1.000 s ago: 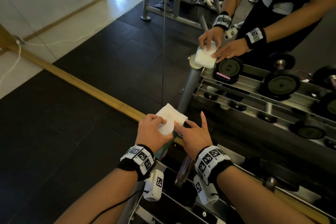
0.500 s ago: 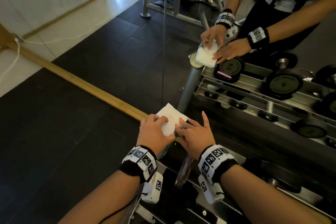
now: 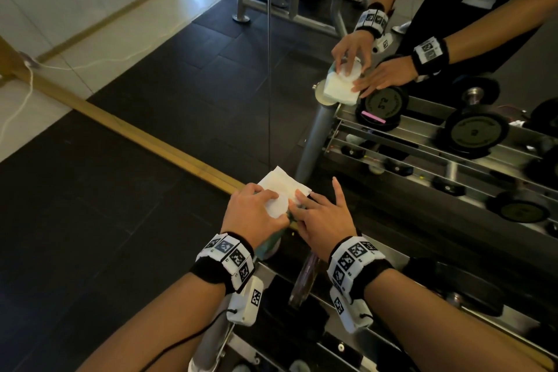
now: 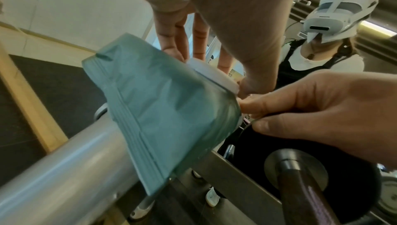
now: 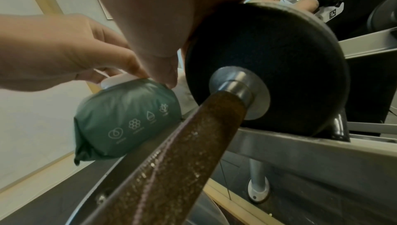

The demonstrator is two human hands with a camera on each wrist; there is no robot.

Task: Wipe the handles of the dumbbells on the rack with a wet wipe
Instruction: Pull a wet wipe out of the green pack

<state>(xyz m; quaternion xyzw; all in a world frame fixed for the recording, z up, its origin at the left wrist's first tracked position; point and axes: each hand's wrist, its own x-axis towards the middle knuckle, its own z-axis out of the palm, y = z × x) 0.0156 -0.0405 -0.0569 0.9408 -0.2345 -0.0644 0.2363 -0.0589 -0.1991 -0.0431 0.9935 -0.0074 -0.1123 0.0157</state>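
A teal wet wipe pack (image 4: 167, 109) (image 5: 126, 120) rests on the rack's end post (image 4: 64, 169). A white wipe (image 3: 280, 183) sticks out of its top. My left hand (image 3: 271, 199) pinches the pack's round white lid (image 3: 276, 205). Fingers of my right hand (image 3: 302, 199) curl against the pack's side while its index tip lies on the wipe. Just right of the pack a dumbbell lies on the rack, with a brown handle (image 5: 171, 160) (image 3: 305, 278) and a black head (image 5: 268, 69) under my right wrist.
A wall mirror stands straight ahead behind a wooden strip (image 3: 157, 142); it reflects my hands and the rack's dumbbells (image 3: 477, 133). Steel rack rails (image 5: 290, 145) run to the right. Black rubber floor (image 3: 90, 220) lies to the left.
My right fingers have slid a little onto the wipe's near edge. The left hand stays on the lid, and the pack has not moved.
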